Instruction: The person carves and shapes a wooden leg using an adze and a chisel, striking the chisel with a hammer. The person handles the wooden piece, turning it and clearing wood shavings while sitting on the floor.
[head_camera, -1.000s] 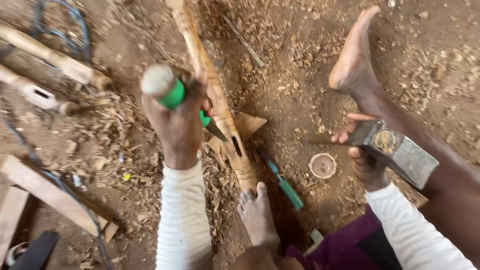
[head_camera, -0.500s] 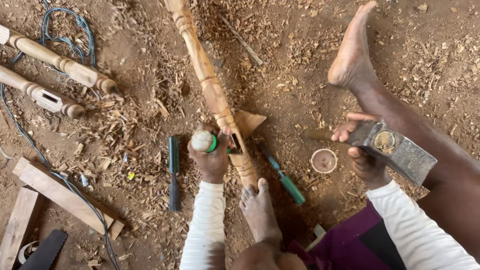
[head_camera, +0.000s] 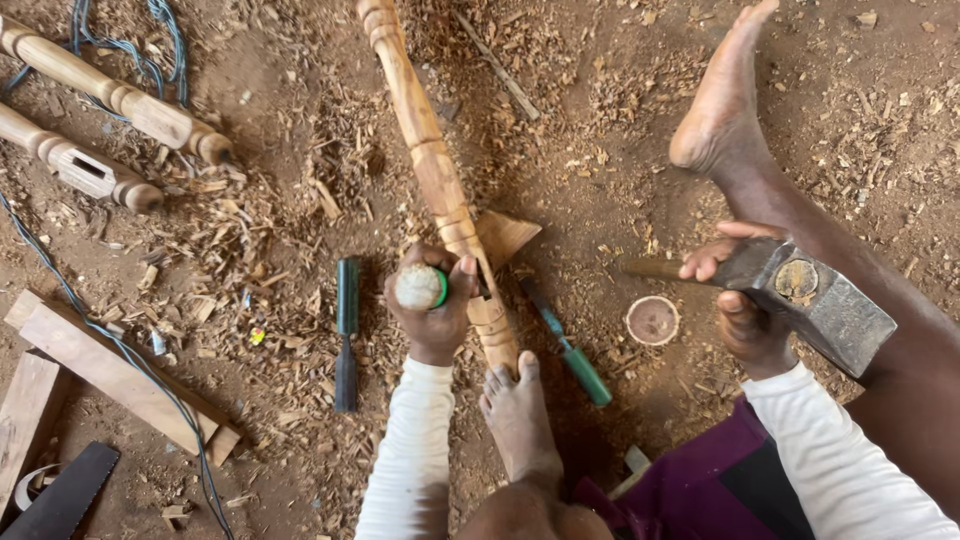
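Left hand (head_camera: 432, 305) has dropped from high in frame a second ago to the leg (head_camera: 440, 195); it's clamped on a chisel (head_camera: 420, 287), battered butt end up, green ferrule showing, blade set at the leg's lower end. Half a second back it was already there, so it's settled, not travelling. Right hand (head_camera: 745, 300) is unchanged: closed on the axe (head_camera: 810, 300) right by the head, poll side toward the chisel, held off at 3 o'clock, no contact. Reads as chisel placed, strike not yet landed. Left foot (head_camera: 520, 420) pins the leg's near end at 6 o'clock.

Two spare chisels lie flat: dark one (head_camera: 346, 330) at 9 o'clock of the left hand, green one (head_camera: 565, 345) at 4. Small round disc (head_camera: 652, 320) sits between green one and axe.

Surface: bare dirt floor (head_camera: 600, 120) littered with chips. Two more turned legs (head_camera: 100, 125) at 10 o'clock, blue cable (head_camera: 120, 345) and planks (head_camera: 110, 375) at 8.
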